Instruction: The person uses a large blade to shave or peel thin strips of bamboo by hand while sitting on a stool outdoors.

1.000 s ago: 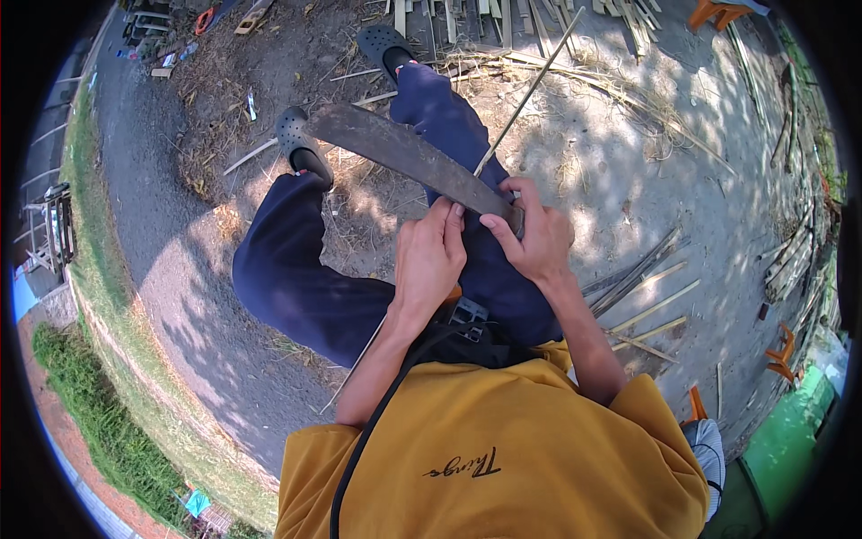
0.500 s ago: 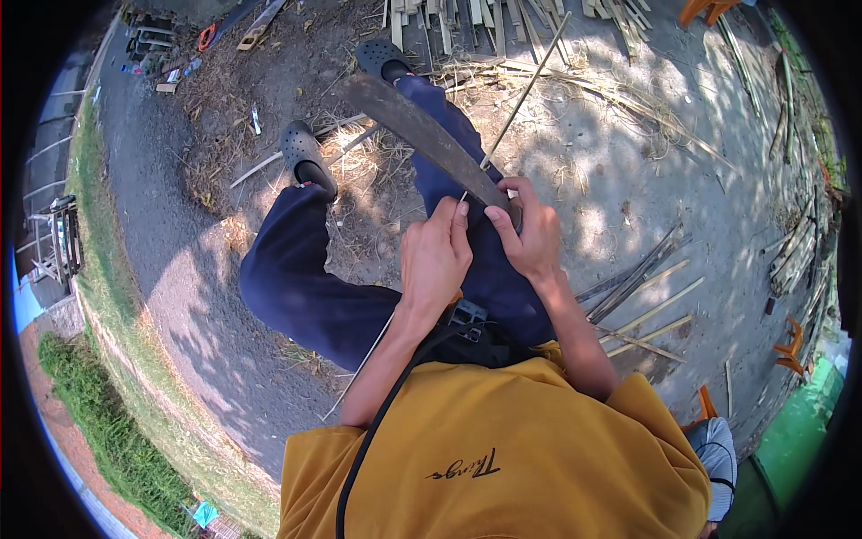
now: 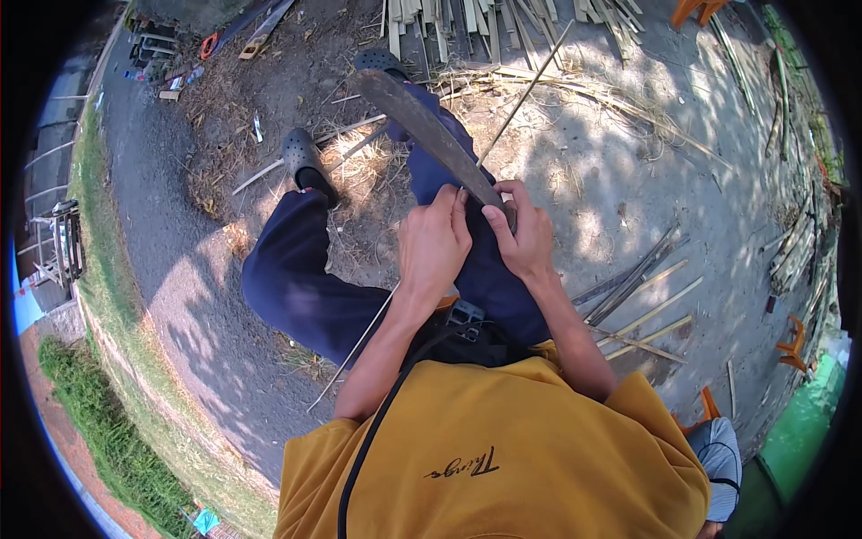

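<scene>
A long, dark machete blade slants over my thigh, its broad tip toward the upper left. My right hand is closed on its near end, with thumb and fingers around the metal; any handle is hidden. Beside it, my left hand pinches a thin bamboo strip close to the blade's edge. The strip runs from the upper right, meets the blade, and seems to continue under my left forearm to the lower left. My hands hide the middle of it.
Cut strips lie piled at the far side, with more slats on the ground at my right. Two saws rest at the far left. Shavings lie around my shoes. An orange stool leg shows at the right.
The strip has slid slightly toward the lower left. The blade has tilted a little, its tip moving right. Both hands keep their holds, with the left thumb slightly farther up.
</scene>
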Tool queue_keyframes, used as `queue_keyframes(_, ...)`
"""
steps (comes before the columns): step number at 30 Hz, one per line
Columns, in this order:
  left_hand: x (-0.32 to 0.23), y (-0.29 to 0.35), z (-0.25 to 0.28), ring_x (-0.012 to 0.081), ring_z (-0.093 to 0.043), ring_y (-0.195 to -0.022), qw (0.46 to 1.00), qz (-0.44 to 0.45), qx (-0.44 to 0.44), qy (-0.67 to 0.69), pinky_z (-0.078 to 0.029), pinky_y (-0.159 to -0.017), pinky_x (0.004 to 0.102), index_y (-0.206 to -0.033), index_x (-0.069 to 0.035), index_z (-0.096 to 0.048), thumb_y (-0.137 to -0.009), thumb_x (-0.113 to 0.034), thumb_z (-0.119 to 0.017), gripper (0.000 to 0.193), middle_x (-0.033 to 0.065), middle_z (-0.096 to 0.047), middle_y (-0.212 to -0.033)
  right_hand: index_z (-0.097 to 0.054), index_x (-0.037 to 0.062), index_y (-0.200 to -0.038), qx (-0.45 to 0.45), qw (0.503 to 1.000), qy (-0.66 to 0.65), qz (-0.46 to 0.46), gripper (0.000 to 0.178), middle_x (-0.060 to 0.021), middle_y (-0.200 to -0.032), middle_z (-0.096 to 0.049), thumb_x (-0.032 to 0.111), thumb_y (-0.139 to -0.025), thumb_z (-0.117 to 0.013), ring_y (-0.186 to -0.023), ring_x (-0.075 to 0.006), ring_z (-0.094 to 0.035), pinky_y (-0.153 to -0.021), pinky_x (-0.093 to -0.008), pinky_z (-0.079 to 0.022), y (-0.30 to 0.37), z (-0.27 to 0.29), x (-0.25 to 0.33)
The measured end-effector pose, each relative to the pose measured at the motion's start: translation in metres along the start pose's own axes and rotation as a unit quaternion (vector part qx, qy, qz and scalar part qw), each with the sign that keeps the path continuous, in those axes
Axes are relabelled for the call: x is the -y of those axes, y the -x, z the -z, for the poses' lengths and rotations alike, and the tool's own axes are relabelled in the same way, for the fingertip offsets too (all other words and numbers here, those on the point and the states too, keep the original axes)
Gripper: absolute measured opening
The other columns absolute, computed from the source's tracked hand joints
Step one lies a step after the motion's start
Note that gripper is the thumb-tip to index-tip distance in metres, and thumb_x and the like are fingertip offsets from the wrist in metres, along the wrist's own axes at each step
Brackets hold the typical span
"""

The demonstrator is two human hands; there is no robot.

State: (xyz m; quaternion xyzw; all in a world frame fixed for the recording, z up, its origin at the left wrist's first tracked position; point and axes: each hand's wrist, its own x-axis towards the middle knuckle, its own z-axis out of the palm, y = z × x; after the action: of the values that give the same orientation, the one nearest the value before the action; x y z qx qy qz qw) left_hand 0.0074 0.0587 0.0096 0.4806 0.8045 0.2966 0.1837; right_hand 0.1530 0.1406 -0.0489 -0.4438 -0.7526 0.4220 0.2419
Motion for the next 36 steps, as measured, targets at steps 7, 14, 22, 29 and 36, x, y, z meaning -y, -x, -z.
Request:
queue_keyframes(7,-0.004,0.005,0.004,0.0494,-0.063,-0.061,0.999,-0.019,-0.031,0.02,-0.047,-0.057,0.0589,-0.089,-0.004,-0.058,-0.105,-0.02,-0.057,0.022,0.0259,-0.061,-0.061,-0.061,0.009,-0.12,0.041,0.999,0.016,-0.027,0.049,-0.0184,-0.076,-0.072,0.052,-0.098,-0.066,-0.068,-0.0376,-0.073,-0.058,-0.0451,-0.052,0.003,0.003,0.004)
queue_keyframes(14,0.0,0.003,0.003,0.049,-0.065,-0.062,0.999,0.043,0.021,-0.024,-0.048,-0.056,0.0592,-0.09,-0.004,-0.059,-0.105,-0.021,-0.058,0.022,0.0265,-0.062,-0.063,-0.06,0.0089,-0.12,-0.028,0.998,0.02,0.055,0.048,-0.0158,-0.071,-0.07,0.051,-0.099,-0.066,-0.059,-0.0366,-0.069,-0.054,-0.0441,-0.048,0.007,-0.003,0.008)
queue_keyframes(22,-0.01,0.025,0.018,0.0502,-0.065,-0.062,0.993,0.088,0.064,-0.038,-0.049,-0.058,0.0606,-0.092,-0.005,-0.061,-0.106,-0.021,-0.056,0.022,0.0267,-0.062,-0.062,-0.06,0.0093,-0.116,-0.046,0.996,-0.031,-0.076,0.04,-0.0127,-0.059,-0.063,0.046,-0.102,-0.064,-0.057,-0.0364,-0.066,-0.054,-0.0446,-0.045,-0.006,-0.001,0.003)
queue_keyframes(29,-0.01,-0.004,0.008,0.0503,-0.066,-0.065,0.999,0.011,-0.004,-0.046,-0.05,-0.06,0.0604,-0.092,-0.003,-0.061,-0.105,-0.021,-0.057,0.022,0.027,-0.064,-0.065,-0.058,0.0082,-0.117,-0.032,0.999,-0.037,0.01,0.038,-0.0104,-0.059,-0.06,0.041,-0.101,-0.066,-0.051,-0.0316,-0.061,-0.052,-0.0429,-0.043,0.005,0.002,0.006)
queue_keyframes(36,-0.012,0.003,0.006,0.0494,-0.065,-0.063,0.998,-0.046,-0.049,0.017,-0.05,-0.058,0.0603,-0.093,-0.003,-0.061,-0.105,-0.021,-0.057,0.022,0.027,-0.063,-0.064,-0.058,0.0058,-0.115,-0.014,0.999,-0.029,0.013,0.037,-0.0101,-0.057,-0.058,0.039,-0.101,-0.067,-0.049,-0.0307,-0.057,-0.051,-0.0422,-0.041,0.0,0.002,0.001)
